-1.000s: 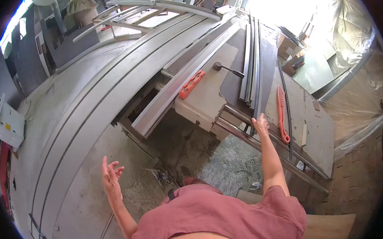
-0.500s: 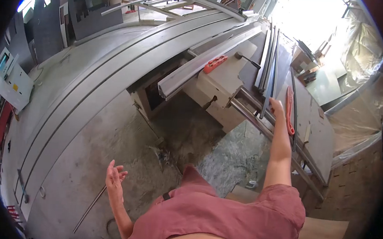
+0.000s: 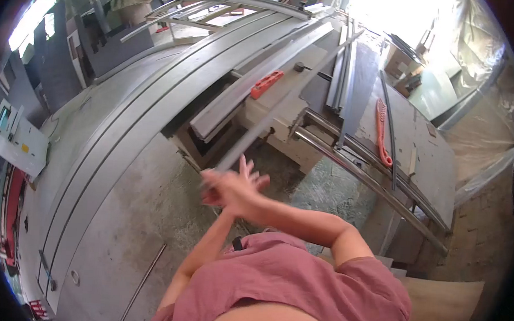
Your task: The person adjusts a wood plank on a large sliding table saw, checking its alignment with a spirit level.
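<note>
A long thin grey strip (image 3: 278, 109) slants from the upper right down to my hands, its near part blurred. My right hand (image 3: 223, 189) is across my body, closed round the strip's near end. My left hand (image 3: 254, 175) is partly hidden behind the right wrist, its visible fingers spread beside the strip. Beyond the hands, a red push handle (image 3: 267, 84) lies beside a pale metal fence (image 3: 261, 82) on the saw machine. Several dark strips (image 3: 344, 66) lie on the table to the right, near a long red handle (image 3: 381, 132).
A sliding table (image 3: 156, 79) with long grooves curves along the left. Two metal rails (image 3: 372, 177) run along the right table's near edge. A thin rod (image 3: 143, 284) lies on the floor at lower left. Cartons (image 3: 400, 62) and plastic sheeting (image 3: 486, 114) are at upper right.
My right hand has moved left from the dark strips, bringing one strip with it. My left hand has moved up and right to meet it. The view has shifted slightly.
</note>
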The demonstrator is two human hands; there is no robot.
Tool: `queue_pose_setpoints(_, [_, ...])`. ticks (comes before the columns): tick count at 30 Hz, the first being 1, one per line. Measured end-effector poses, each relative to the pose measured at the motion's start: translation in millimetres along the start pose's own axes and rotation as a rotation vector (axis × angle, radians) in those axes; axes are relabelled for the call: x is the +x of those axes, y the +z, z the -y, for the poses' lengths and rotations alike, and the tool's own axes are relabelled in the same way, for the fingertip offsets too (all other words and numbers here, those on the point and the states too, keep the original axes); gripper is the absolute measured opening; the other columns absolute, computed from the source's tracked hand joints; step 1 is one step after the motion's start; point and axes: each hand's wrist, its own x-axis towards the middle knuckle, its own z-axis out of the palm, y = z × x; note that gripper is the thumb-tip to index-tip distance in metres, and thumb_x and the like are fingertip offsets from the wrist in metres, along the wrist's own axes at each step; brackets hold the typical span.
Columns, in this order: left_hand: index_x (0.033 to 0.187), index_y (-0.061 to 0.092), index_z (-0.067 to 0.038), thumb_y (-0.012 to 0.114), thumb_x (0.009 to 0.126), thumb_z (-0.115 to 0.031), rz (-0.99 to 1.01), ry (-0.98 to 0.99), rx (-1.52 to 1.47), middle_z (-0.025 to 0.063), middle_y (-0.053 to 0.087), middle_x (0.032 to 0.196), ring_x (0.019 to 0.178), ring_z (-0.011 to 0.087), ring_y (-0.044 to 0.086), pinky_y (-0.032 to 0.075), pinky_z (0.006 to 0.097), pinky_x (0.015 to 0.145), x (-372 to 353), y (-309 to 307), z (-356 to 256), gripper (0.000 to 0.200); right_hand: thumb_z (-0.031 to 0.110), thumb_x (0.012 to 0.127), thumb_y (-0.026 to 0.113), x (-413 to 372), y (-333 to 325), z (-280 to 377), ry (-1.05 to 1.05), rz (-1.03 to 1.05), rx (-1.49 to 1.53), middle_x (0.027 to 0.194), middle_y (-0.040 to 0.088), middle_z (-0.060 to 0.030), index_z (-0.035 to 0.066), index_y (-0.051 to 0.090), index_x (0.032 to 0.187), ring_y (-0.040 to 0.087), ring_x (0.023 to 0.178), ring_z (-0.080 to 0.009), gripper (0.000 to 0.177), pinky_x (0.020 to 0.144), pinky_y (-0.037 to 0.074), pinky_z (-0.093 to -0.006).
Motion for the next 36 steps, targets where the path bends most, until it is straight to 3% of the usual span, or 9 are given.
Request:
queue_pose_setpoints(1, [0.135, 0.034, 0.0, 0.062, 0.088, -0.032, -0.126, 0.133, 0.616, 0.0183, 0.031, 0.142, 0.125, 0.0273, 0.042, 0.035, 0.0342, 0.101, 5, 38, -13, 0.064, 0.043, 0.085, 0.062, 26, 24, -29, -0.012, 0.162, 0.364, 0.084, 0.059, -0.0028, 0.006, 0.057, 0.091, 0.058, 0.081, -0.0159, 0.038, 0.075, 0.051, -0.0311])
queue_pose_setpoints(8, [0.13, 0.039, -0.001, 0.056, 0.091, -0.033, -0.193, 0.449, 0.226, 0.0166, 0.043, 0.135, 0.121, 0.0267, 0.046, 0.037, 0.0386, 0.103, 35, 80, -67, 0.053, 0.046, 0.09, 0.054, -27, -10, 27, -0.132, 0.89, 0.026, 0.099, 0.057, -0.0093, -0.006, 0.05, 0.114, 0.055, 0.099, -0.0214, 0.057, 0.087, 0.047, -0.0354])
queue_pose_setpoints(10, [0.127, 0.043, -0.002, 0.052, 0.092, -0.036, -0.245, 0.53, 0.319, 0.0178, 0.048, 0.13, 0.117, 0.0264, 0.05, 0.038, 0.039, 0.102, 12, 75, -86, 0.049, 0.039, 0.091, 0.053, -18, -80, 38, -0.858, 0.564, -0.587, 0.118, 0.055, -0.0134, 0.002, 0.054, 0.116, 0.056, 0.103, -0.0247, 0.045, 0.092, 0.043, -0.0323])
queue_pose_setpoints(12, [0.125, 0.044, -0.002, 0.048, 0.094, -0.038, -0.287, 0.597, 0.328, 0.0193, 0.049, 0.128, 0.116, 0.0277, 0.052, 0.039, 0.0398, 0.101, -16, 68, -117, 0.048, 0.028, 0.091, 0.051, -8, -165, 54, -0.977, 0.031, -0.746, 0.116, 0.056, -0.013, 0.006, 0.054, 0.115, 0.055, 0.105, -0.021, 0.033, 0.088, 0.043, -0.0318])
queue_pose_setpoints(13, [0.124, 0.044, -0.001, 0.046, 0.094, -0.04, -0.301, 0.646, 0.294, 0.0205, 0.049, 0.128, 0.115, 0.0288, 0.053, 0.04, 0.0407, 0.101, -33, 67, -135, 0.049, 0.024, 0.091, 0.051, -1, -206, 55, -0.602, -0.162, -0.103, 0.114, 0.057, -0.0105, 0.007, 0.051, 0.119, 0.054, 0.102, -0.0167, 0.033, 0.084, 0.044, -0.0306])
queue_pose_setpoints(21, [0.127, 0.041, 0.001, 0.042, 0.094, -0.044, -0.81, 1.055, 0.264, 0.0188, 0.047, 0.131, 0.123, 0.0316, 0.045, 0.037, 0.0442, 0.104, -200, 13, -230, 0.055, 0.027, 0.082, 0.066, 95, -392, 64, -0.67, -1.065, -1.429, 0.133, 0.043, -0.0184, 0.013, 0.034, 0.139, 0.042, 0.123, -0.032, 0.067, 0.102, 0.034, -0.0385])
queue_pose_setpoints(26, [0.125, 0.043, 0.001, 0.05, 0.092, -0.041, -0.905, 1.17, 0.258, 0.0117, 0.052, 0.123, 0.113, 0.0263, 0.047, 0.033, 0.0444, 0.103, -309, -13, -220, 0.053, 0.02, 0.077, 0.069, 139, -365, 88, -0.69, -0.716, -1.842, 0.145, 0.032, -0.0061, 0.021, 0.025, 0.143, 0.027, 0.135, -0.0284, 0.08, 0.109, 0.021, -0.0459])
queue_pose_setpoints(30, [0.108, 0.056, -0.001, 0.056, 0.088, -0.04, -0.64, 1.279, 0.084, 0.0112, 0.059, 0.106, 0.102, 0.028, 0.052, 0.039, 0.0432, 0.093, -291, -16, -206, 0.043, -0.01, 0.065, 0.059, 206, -411, 81, -0.975, -0.135, -1.703, 0.108, 0.06, -0.0122, 0.009, 0.057, 0.115, 0.053, 0.103, -0.0324, 0.054, 0.093, 0.039, -0.0414])
queue_pose_setpoints(36, [0.12, 0.046, 0.003, 0.056, 0.088, -0.036, -0.943, 1.4, -0.175, 0.0148, 0.048, 0.13, 0.124, 0.0334, 0.04, 0.029, 0.0493, 0.108, -274, -59, -229, 0.051, -0.008, 0.064, 0.062, 206, -358, 76, -0.99, -0.292, -1.707, 0.091, 0.061, -0.0102, 0.008, 0.059, 0.089, 0.057, 0.093, -0.0289, 0.03, 0.08, 0.043, -0.0385])
